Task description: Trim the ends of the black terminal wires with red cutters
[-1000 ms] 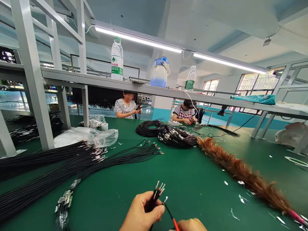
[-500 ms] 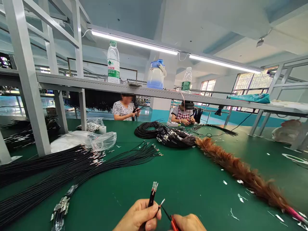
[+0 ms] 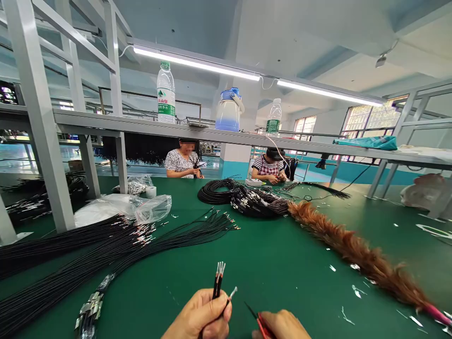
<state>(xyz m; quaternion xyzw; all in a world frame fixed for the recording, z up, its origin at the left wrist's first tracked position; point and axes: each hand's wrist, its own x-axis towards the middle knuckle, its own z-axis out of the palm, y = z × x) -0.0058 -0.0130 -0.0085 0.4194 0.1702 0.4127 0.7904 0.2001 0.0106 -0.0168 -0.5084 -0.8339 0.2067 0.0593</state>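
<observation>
Left hand [image 3: 201, 320] pinches a small bunch of black terminal-tipped wires [image 3: 218, 280] upright, right hand [image 3: 280, 326] grips a red-handled tool [image 3: 257, 319] just beside — few wires in hand, large loose bundles [image 3: 106, 245] on the green table [image 3: 282, 263] apparently left.

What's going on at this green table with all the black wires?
A person's left hand pinches a small bunch of black wires with metal tips pointing up. Their right hand holds a thin red-handled tool just beside it, apart from the wires. Big wire bundles lie to the left on the table, a feather duster to the right. Two other people work opposite.
</observation>
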